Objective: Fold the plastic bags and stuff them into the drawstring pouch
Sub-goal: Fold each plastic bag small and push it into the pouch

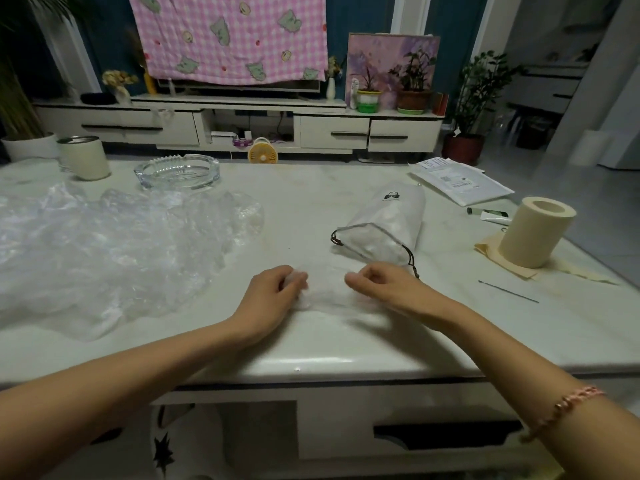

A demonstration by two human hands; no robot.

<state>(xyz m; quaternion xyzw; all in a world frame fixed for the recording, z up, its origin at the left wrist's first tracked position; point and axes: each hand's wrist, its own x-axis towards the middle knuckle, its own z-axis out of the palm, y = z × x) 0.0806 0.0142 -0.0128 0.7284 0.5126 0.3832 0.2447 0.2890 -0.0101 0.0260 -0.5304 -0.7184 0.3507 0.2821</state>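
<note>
Plastic bag (327, 298) lay at the near middle of the table (304, 192), its ends pinched by left hand (273, 292) and right hand (375, 282), mid-fold, probably needing tighter folding before the drawstring pouch (384, 226) just beyond.

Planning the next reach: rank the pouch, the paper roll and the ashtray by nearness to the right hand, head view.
From the right hand:
1. Pouch, just beyond it.
2. Paper roll, off to its right.
3. Ashtray, far left, at the back.
</note>
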